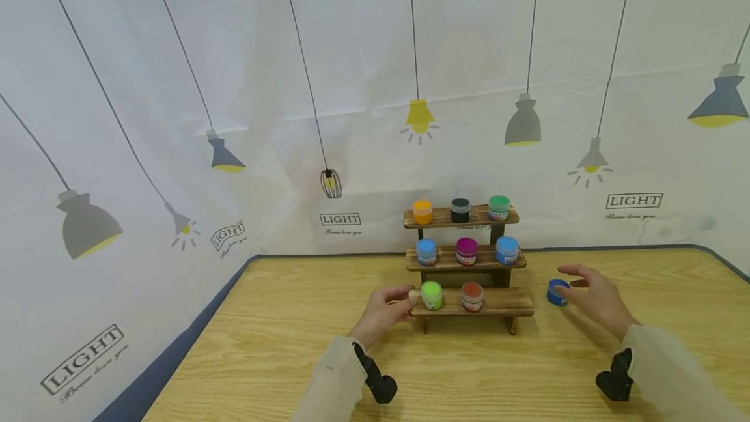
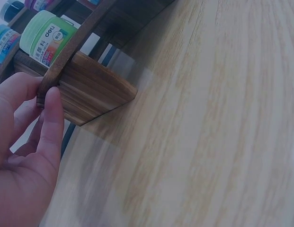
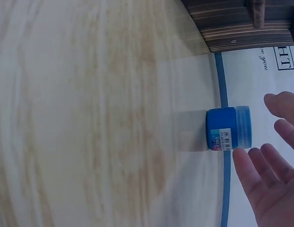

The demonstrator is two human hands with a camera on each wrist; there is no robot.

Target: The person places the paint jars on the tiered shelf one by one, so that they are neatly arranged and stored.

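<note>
A three-tier dark wooden display stand (image 1: 504, 301) stands on the table with paint jars on its steps. My left hand (image 1: 383, 313) pinches the left end of its lowest step between thumb and fingers, close to a light green paint jar (image 2: 48, 39). A brown-red paint jar (image 1: 472, 296) sits further right on that step. To the right of the stand, a dark blue paint jar (image 3: 227, 128) stands upright on the table. My right hand (image 1: 599, 299) is beside this jar, fingers spread and loosely bent, not gripping it; whether a fingertip touches the lid I cannot tell.
The middle step carries two light blue jars (image 1: 426, 252) and a purple jar (image 1: 466, 251). On the top step are orange (image 1: 422, 212), black (image 1: 461, 210) and green (image 1: 499, 208) jars. A lamp-print cloth (image 1: 375, 148) hangs behind the wood-grain table (image 1: 281, 344).
</note>
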